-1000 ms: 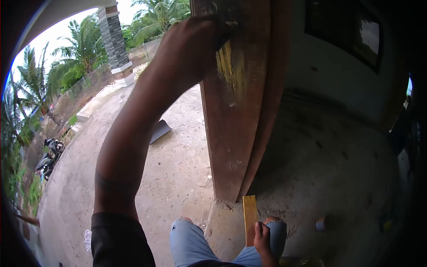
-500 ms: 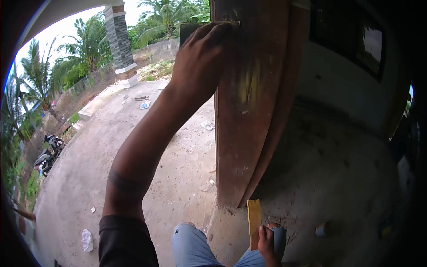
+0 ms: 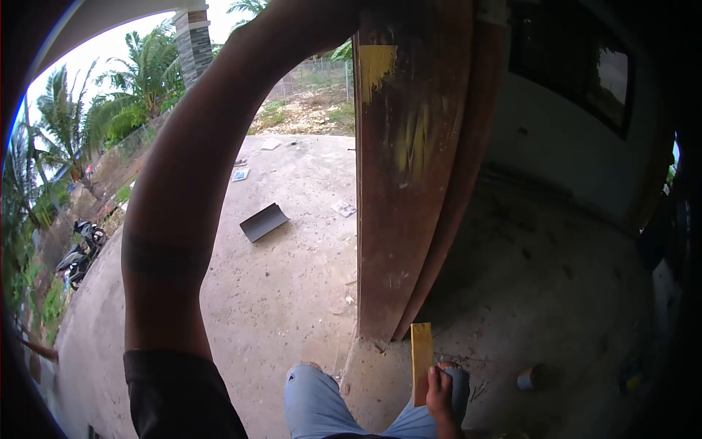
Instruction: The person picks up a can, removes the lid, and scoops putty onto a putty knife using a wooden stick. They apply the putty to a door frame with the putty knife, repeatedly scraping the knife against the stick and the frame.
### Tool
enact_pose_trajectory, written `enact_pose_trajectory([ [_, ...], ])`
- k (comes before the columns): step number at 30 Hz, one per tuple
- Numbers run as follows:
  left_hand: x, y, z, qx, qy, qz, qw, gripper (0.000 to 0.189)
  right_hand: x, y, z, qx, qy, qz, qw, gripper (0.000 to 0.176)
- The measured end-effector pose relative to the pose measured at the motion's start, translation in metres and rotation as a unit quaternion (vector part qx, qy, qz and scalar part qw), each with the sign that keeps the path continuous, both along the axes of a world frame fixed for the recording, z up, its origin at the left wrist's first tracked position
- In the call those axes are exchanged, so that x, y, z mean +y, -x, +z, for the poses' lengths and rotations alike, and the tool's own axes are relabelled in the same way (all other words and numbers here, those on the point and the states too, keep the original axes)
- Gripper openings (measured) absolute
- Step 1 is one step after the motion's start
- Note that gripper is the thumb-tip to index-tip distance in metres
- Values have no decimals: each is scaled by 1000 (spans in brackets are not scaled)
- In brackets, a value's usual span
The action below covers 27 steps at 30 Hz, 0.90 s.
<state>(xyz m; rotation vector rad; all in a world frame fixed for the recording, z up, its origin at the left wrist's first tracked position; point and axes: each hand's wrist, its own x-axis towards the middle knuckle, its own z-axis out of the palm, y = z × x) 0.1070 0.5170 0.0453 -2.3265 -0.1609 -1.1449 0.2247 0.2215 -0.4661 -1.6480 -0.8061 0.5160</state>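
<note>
Step in hand: by my reading, yellow filler is going onto the brown wooden post [image 3: 395, 219]; a fresh yellow patch [image 3: 376, 62] sits near its top, with thinner streaks below it.
Left hand: the left arm [image 3: 190, 183] reaches up beside the post and the hand is cut off by the top edge, so I cannot tell its grip.
Right hand [image 3: 439, 391]: low by the knee, grip closed on the lower end of a yellow strip [image 3: 422, 358], which stands upright at the post's foot.
Next move calls for: probably even pressure to smooth the patch flat.
Materials: the post is worn, scuffed wood; the strip is flat, thin and straight-edged.
Floor [image 3: 292, 293]: rough, dusty concrete.
Nearby: a bent dark sheet [image 3: 265, 222] and a small tin [image 3: 528, 378].
</note>
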Motion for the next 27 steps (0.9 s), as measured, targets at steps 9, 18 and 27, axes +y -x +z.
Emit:
enact_pose_trajectory([
  [9,-4,14,-166,73,98,-39,992,37,8,3,22,0,15,18,1000,38],
  [18,17,-31,-126,-160,-55,7,986,40,9,-5,-8,16,31,5,999,41],
  [27,29,-4,30,-108,53,107,987,60,-3,-6,-11,-12,7,-18,1000,36],
])
